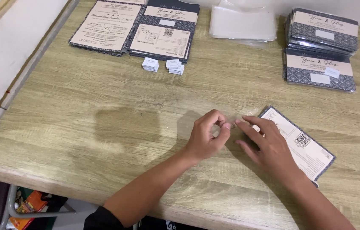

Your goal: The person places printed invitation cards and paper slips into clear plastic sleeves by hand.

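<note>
Best done slowly: keep the pinch small and right at the edge of the thin clear plastic film [188, 123], which is hard to make out against the pale wood-grain table [103, 127]. Pin the cream rectangular card with the dark patterned border [305, 149] flat so it cannot slide or buckle. Avoid creasing the card's far-left corner, where the two hands meet.

Left hand [205, 136]: near the middle of the table, wrist low, fingers curled in, thumb and forefinger closed tip to tip, seemingly on the film's edge. Impossible to confirm from here exactly what sits between them.

Right hand [269, 147]: just right of the left one, palm down, fingers spread and long, lying across the left part of the card and gripping nothing. Forefinger tip almost touching the left hand's pinch.

Card itself: near-right on the table, turned at an angle, partly under the right hand.

Far side: stacks of similar cards [105, 25] at left, small white tags [163, 64] beside them, a pile of clear sleeves [241, 23] in the middle, further card stacks [320, 47] at right.
</note>
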